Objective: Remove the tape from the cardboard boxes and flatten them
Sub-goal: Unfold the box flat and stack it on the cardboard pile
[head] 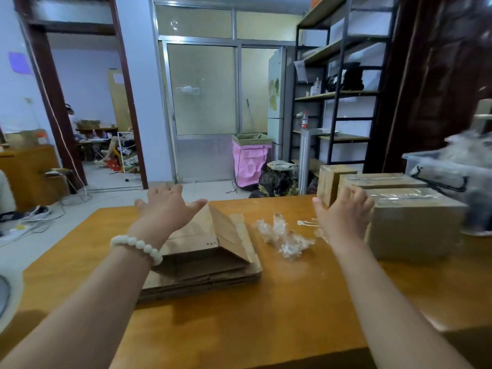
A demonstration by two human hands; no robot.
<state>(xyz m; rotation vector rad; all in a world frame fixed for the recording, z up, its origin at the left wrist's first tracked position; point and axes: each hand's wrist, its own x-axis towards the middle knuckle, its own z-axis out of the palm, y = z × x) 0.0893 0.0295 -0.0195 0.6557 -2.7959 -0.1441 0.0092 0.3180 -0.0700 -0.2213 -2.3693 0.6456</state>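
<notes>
A stack of flattened cardboard boxes [210,265] lies on the wooden table [239,328], its top sheet with one flap tilted up. My left hand [167,206] hovers above the stack's far end, fingers spread, holding nothing. Crumpled clear tape [282,235] lies to the right of the stack. Three taped cardboard boxes stand at the table's right: a large near box [415,225], a middle box [380,181] and a small far box [332,182]. My right hand [343,211] is stretched out with straight fingers just left of the large box, in front of the small one.
A clear plastic bin [436,166] with bubble wrap stands at the far right of the table. A black metal shelf [338,94] rises behind the boxes. A pink-lined bin [250,158] and dark bags sit on the floor beyond the table.
</notes>
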